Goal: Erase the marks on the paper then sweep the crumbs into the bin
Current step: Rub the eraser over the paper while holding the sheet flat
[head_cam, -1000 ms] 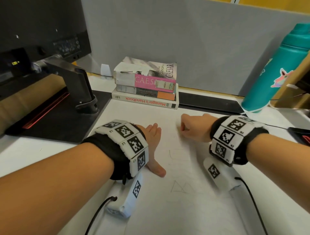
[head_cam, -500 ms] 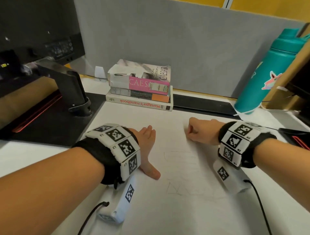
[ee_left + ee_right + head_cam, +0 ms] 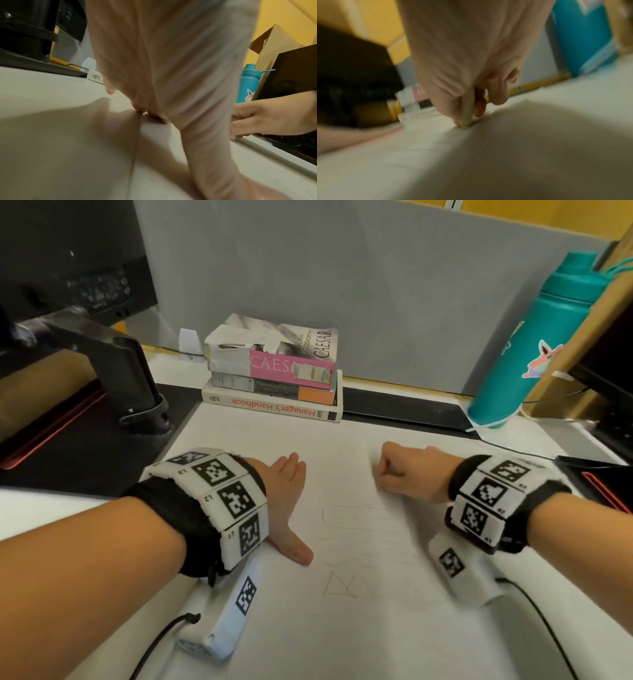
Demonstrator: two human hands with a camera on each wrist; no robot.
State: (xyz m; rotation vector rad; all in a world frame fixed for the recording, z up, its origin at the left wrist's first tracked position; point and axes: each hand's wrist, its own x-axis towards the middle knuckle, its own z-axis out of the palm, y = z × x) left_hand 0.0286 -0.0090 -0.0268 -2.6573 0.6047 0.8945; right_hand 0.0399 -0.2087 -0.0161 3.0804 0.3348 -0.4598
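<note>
While left hand [image 3: 286, 491] flattens paper [image 3: 342, 628] — right hand [image 3: 407, 474] rubs eraser [image 3: 467, 116].

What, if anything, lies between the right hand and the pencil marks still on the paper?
Nothing visible. The right hand pinches a pale eraser against the paper; the remaining marks lie on bare sheet nearer the person. The left hand rests flat off to the side.
</note>
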